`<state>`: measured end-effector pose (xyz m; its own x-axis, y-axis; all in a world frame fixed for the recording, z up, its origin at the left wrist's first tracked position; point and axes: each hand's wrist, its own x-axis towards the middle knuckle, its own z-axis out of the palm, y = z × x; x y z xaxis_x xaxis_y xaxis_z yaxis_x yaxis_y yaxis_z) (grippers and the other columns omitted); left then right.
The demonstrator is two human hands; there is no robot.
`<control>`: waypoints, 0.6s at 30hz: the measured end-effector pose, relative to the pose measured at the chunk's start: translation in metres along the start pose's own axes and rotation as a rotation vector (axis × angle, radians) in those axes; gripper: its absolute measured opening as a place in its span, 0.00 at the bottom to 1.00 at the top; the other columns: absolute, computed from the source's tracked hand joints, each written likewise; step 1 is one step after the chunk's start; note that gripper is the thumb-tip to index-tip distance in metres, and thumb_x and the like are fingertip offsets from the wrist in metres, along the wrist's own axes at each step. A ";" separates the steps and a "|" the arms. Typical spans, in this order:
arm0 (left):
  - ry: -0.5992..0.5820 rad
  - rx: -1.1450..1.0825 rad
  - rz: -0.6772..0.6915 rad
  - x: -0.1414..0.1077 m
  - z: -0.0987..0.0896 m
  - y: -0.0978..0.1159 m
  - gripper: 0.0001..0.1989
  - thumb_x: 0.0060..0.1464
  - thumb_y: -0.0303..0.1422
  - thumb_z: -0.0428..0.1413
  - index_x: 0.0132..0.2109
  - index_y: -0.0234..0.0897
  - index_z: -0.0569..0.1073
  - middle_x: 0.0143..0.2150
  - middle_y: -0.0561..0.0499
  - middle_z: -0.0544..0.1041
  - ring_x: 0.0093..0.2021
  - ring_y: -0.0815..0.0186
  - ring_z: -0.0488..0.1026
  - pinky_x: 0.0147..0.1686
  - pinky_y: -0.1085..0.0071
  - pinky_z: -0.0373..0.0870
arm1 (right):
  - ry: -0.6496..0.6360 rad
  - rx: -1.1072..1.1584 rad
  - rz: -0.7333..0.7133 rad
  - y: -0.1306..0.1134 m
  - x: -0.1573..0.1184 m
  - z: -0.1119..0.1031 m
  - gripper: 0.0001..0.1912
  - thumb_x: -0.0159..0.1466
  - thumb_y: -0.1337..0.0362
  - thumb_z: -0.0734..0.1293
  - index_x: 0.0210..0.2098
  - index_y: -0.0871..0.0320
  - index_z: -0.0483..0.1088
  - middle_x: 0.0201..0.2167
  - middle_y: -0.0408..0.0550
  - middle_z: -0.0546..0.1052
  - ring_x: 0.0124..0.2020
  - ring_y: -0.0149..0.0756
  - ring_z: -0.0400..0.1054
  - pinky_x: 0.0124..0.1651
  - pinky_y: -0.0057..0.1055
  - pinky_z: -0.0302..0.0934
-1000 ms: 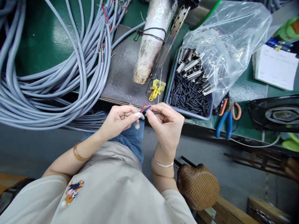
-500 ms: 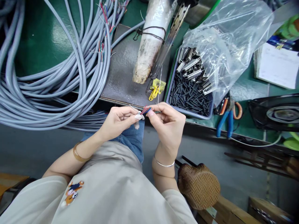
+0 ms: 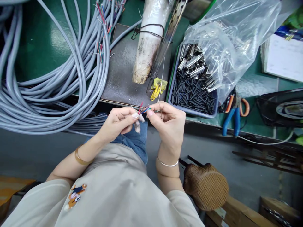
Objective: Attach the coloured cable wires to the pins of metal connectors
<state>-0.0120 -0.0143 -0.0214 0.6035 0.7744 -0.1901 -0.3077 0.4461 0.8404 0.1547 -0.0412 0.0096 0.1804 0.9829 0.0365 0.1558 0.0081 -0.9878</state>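
Between thumb and fingers, my left hand pinches the base of a small fan of thin coloured wires, red, blue and green among them. White wrapping shows on some of its fingertips. My right hand pinches the free ends of several wires from the other side, while a red one sticks up apart. Both hands are just off the front edge of the bench, above my lap. A thin silvery strand runs down to my right hand. What the wires lead into is hidden by my left hand.
Grey cables lie heaped at left. On the dark board are a white wrapped cylinder and yellow clips. To the right are a bin of black tubes and metal connectors, a plastic bag and blue-handled pliers.
The wires have fanned out, with a red one now standing apart from the rest. My right fingers have shifted slightly left and up. The view has moved a little.
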 end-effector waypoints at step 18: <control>0.006 -0.145 0.005 0.002 -0.003 -0.004 0.19 0.52 0.44 0.68 0.33 0.31 0.76 0.20 0.54 0.72 0.13 0.80 0.56 0.13 0.82 0.47 | 0.075 -0.626 -0.885 0.009 -0.020 0.000 0.11 0.63 0.72 0.71 0.45 0.55 0.78 0.32 0.44 0.81 0.29 0.27 0.70 0.27 0.27 0.58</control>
<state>-0.0119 -0.0128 -0.0265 0.5976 0.7791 -0.1896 -0.4136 0.5021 0.7595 0.1523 -0.0612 0.0001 -0.1840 0.6607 0.7278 0.7233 0.5924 -0.3549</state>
